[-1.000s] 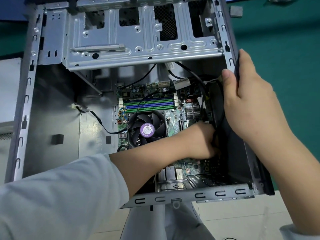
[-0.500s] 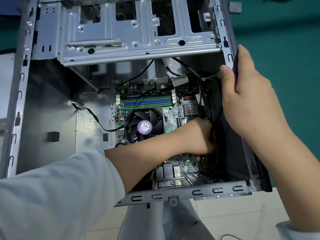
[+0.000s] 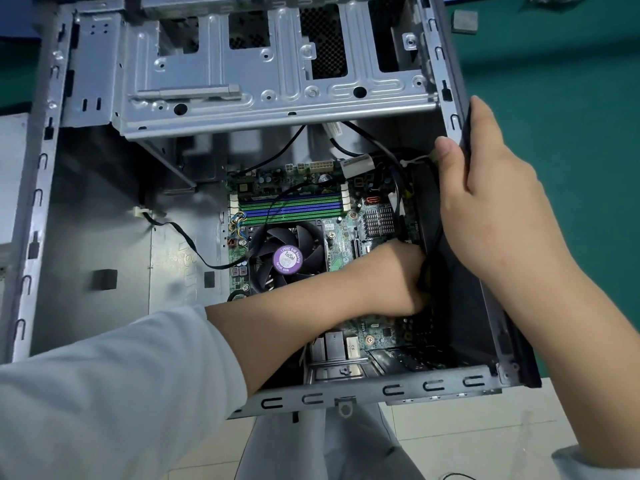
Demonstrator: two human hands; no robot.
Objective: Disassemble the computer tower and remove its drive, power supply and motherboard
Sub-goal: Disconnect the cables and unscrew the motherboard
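Note:
The open computer tower point(image 3: 86, 237) lies with its side off. Its green motherboard point(image 3: 343, 233) sits at the bottom, with a black fan point(image 3: 287, 259) bearing a purple label and green and blue memory slots point(image 3: 294, 207). My left hand point(image 3: 391, 278) reaches deep into the case at the board's right edge, fingers curled around a black cable point(image 3: 398, 188) there; the fingertips are hidden. My right hand point(image 3: 485, 209) grips the tower's right wall point(image 3: 460, 81), thumb inside and fingers outside.
An empty metal drive cage point(image 3: 277, 84) spans the top of the case. A loose black cable with a white plug point(image 3: 180, 233) lies across the case floor. A small grey block point(image 3: 465, 20) rests on the green surface point(image 3: 554, 116) beyond the tower.
The view has shifted slightly. Both hands stay in the same places on the tower, the left one still working at the board's right edge.

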